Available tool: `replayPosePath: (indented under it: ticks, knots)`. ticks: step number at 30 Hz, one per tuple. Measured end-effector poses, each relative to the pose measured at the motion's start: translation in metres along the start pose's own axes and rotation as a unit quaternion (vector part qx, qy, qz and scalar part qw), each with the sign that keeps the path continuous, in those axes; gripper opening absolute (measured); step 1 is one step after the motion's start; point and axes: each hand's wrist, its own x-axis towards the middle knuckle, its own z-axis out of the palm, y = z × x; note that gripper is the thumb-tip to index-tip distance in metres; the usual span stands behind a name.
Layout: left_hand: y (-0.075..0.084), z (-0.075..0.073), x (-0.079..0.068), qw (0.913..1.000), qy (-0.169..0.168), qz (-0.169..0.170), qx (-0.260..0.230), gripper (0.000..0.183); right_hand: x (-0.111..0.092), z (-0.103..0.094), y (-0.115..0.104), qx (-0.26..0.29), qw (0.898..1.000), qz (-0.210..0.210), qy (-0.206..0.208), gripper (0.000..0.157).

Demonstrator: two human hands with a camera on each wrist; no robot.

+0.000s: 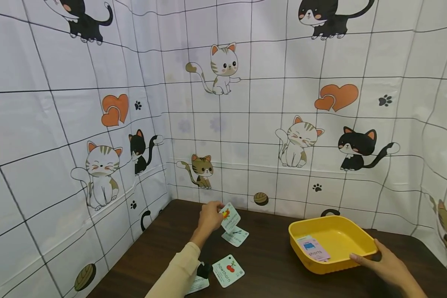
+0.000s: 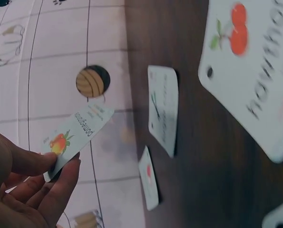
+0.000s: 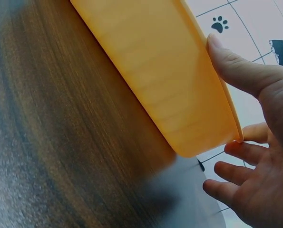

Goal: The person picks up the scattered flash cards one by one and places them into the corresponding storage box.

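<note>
My left hand point(image 1: 210, 217) pinches a white fruit card point(image 2: 77, 137) between thumb and fingers. An orange-red fruit is printed on it, and it tilts above the far left part of the table. Just below it, a card with dark stalks point(image 1: 236, 236) lies on the wood. Nearer me is the hawthorn card point(image 1: 228, 271), with a further card point(image 1: 199, 284) partly hidden by my left sleeve. My right hand point(image 1: 385, 263) holds the near right corner of a yellow basket point(image 1: 352, 238), thumb on one side and fingers at the other. A pink shorts card point(image 1: 313, 248) lies inside it.
The dark wooden table point(image 1: 272, 265) meets a white wall covering point(image 1: 264, 124) with printed cats at its back and left sides. In the left wrist view, a small card with a red picture point(image 2: 149, 178) lies near the table's edge.
</note>
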Motion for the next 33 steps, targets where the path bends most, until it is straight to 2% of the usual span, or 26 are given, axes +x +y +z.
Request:
replayPosePath:
  ticks: [11, 14, 23, 33]
  knots:
    - [0.038, 0.020, 0.002, 0.9985, -0.015, 0.044, -0.029, 0.033, -0.004, -0.001, -0.003, -0.002, 1.000, -0.016, 0.003, 0.131]
    - [0.046, 0.025, 0.001, 0.9982, -0.020, 0.047, -0.029, 0.035, -0.005, -0.001, -0.003, -0.003, 1.000, -0.024, 0.010, 0.127]
    - [0.061, 0.036, 0.001, 0.9982, -0.033, 0.036, -0.034, 0.035, -0.005, -0.002, -0.007, -0.001, 0.999, -0.031, 0.023, 0.121]
    - [0.080, 0.051, 0.001, 0.9962, -0.039, 0.067, -0.038, 0.032, -0.006, -0.002, -0.005, -0.002, 0.999, -0.031, 0.019, 0.122]
